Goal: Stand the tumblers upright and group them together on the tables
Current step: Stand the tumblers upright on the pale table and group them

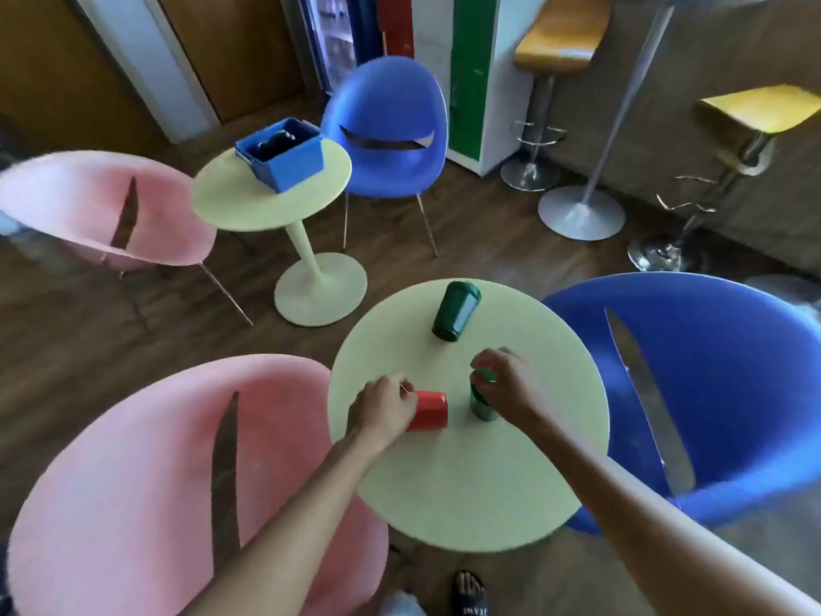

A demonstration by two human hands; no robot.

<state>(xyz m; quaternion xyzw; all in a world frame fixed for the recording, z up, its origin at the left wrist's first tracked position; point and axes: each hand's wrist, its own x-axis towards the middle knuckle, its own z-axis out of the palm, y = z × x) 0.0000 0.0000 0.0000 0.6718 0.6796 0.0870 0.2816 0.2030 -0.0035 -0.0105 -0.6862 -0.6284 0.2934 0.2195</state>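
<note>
On the near round pale-green table (466, 491) a red tumbler (428, 411) lies on its side, and my left hand (384, 406) is closed around its left end. Just right of it a dark green tumbler (482, 404) stands upright, with my right hand (508, 384) gripping its lid from above. A second, larger dark green tumbler (455, 309) lies on its side at the table's far edge, apart from both hands.
A second round table (249, 202) stands farther back with a blue bin (282, 153) of dark items on it. Pink chairs (133, 482) sit at the left, blue chairs (719, 393) at the right. Yellow bar stools (559, 37) stand at the back right.
</note>
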